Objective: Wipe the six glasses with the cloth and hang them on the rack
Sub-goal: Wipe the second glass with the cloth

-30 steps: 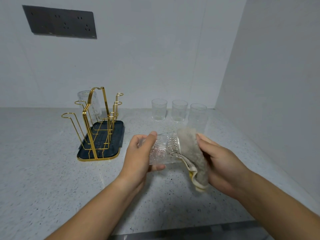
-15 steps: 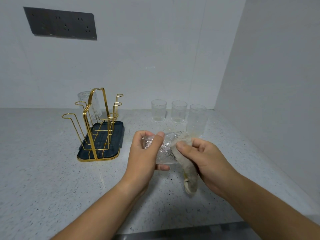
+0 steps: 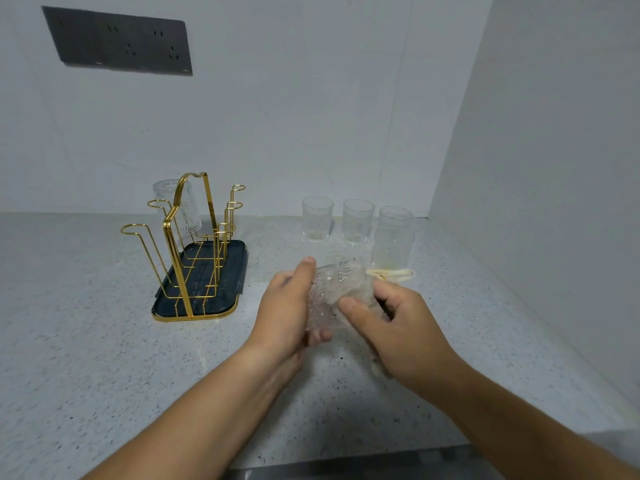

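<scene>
From my end: the left hand (image 3: 285,306) is wrapped round the glass (image 3: 329,292), which lies sideways between both hands above the counter (image 3: 104,358). The right hand (image 3: 401,327) is curled, thumb on the glass, clutching the cloth (image 3: 398,274). It's mostly hidden, just a pale edge poking out past the knuckles. Three more glasses (image 3: 358,221) stand beyond the hands. The rack (image 3: 194,251) sits left of the left hand, its hung glass (image 3: 175,206) half-masked by wires.

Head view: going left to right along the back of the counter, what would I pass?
Gold wire rack → first standing glass → second standing glass → third standing glass, nearest the side wall.
</scene>
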### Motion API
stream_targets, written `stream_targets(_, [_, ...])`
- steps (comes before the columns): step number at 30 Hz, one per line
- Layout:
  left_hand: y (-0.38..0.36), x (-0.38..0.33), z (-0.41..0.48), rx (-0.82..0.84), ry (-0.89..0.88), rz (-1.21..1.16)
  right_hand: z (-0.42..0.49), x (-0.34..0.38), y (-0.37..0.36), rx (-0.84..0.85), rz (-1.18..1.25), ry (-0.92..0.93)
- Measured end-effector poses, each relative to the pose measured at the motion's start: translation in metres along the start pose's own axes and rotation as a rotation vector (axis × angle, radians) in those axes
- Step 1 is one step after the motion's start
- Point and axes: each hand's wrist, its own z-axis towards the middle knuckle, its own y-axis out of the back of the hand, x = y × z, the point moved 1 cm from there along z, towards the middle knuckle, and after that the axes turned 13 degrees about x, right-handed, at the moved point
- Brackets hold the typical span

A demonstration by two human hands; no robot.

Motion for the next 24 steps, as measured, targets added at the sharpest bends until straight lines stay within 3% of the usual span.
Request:
stream_targets(3, [0.004, -0.006, -0.002, 0.114, 0.339, -0.255, -0.005, -0.017, 0.007, 0.059, -0.466, 0.173])
stream_targets(5, [0.006, -0.007, 0.000, 0.152, 0.366, -0.235, -0.006, -0.025, 0.013, 0.086, -0.477, 0.205])
stream_targets(7, [0.001, -0.004, -0.001, 0.108, 0.218, -0.112, -0.007, -0.021, 0.013, 0.017, -0.276, 0.144])
stream_targets(13, [0.007, 0.016, -0.003, 0.113, -0.574, 0.502, 0.002, -0.001, 0.007, -0.086, 0.489, -0.084])
stream_targets(14, [0.014, 0.019, 0.000, 0.100, -0.636, 0.595, 0.002, 0.000, 0.007, -0.063, 0.551, -0.099])
stream_targets(16, [0.014, 0.013, -0.001, 0.065, -0.648, 0.535, -0.002, 0.002, 0.005, -0.040, 0.470, -0.112])
stream_targets(18, [0.004, 0.003, -0.002, 0.066, -0.449, 0.279, -0.007, 0.000, 0.006, -0.036, 0.262, -0.072])
stream_targets(20, [-0.002, -0.006, 0.003, 0.088, -0.016, 0.069, -0.008, -0.003, 0.009, -0.046, -0.087, 0.064])
stream_targets(22, [0.003, -0.010, 0.007, 0.235, 0.347, -0.131, -0.009, -0.012, 0.014, -0.029, -0.451, 0.210])
stream_targets(24, [0.007, -0.009, 0.008, 0.343, 0.397, -0.177, -0.010, -0.013, 0.017, -0.014, -0.485, 0.260])
